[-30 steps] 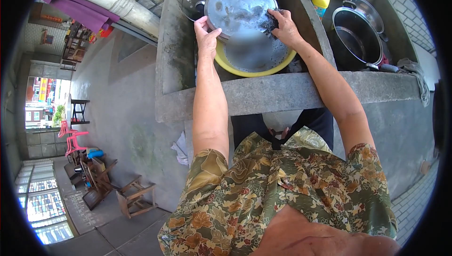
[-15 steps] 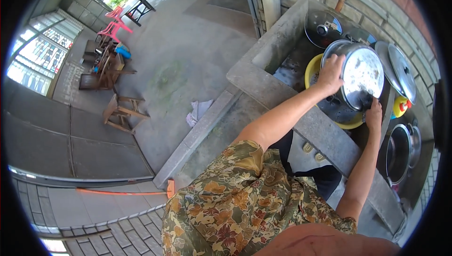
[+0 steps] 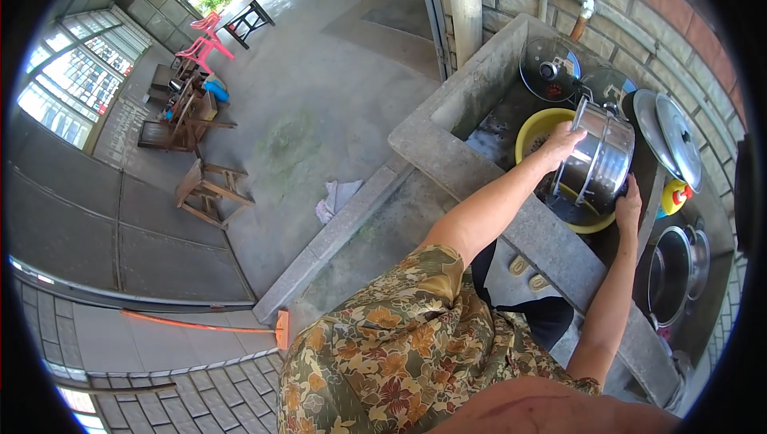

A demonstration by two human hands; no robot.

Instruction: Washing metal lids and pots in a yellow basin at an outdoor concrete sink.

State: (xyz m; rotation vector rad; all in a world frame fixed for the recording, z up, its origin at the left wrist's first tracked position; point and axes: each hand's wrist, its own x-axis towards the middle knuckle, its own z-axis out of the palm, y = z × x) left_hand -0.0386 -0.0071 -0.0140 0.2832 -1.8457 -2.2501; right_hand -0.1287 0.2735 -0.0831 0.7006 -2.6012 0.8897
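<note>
A shiny steel pot [image 3: 610, 150] is tipped on its side above a yellow basin [image 3: 528, 126] of dark water. My left hand [image 3: 562, 145] grips the pot's rim on the left, with the fingers over the edge. At the lower right, my right hand [image 3: 629, 209] is closed against the pot's base. Something dark shows at its fingertips, but the pot partly hides them and I cannot make out what it is. The basin stands in a grey concrete sink [image 3: 459, 158].
Behind the pot lean a glass lid [image 3: 548, 71] and metal lids [image 3: 680, 143]. A yellow bottle with a red cap [image 3: 675, 196] and a large metal pot [image 3: 669, 278] are at the right. A cloth [image 3: 339, 198], wooden stool [image 3: 209, 192] and orange-handled tool [image 3: 200, 322] lie or stand on the floor.
The pot has turned in my hands: its round, stained base faced me before, and now its side wall and wire handles show. My right hand has moved slightly down.
</note>
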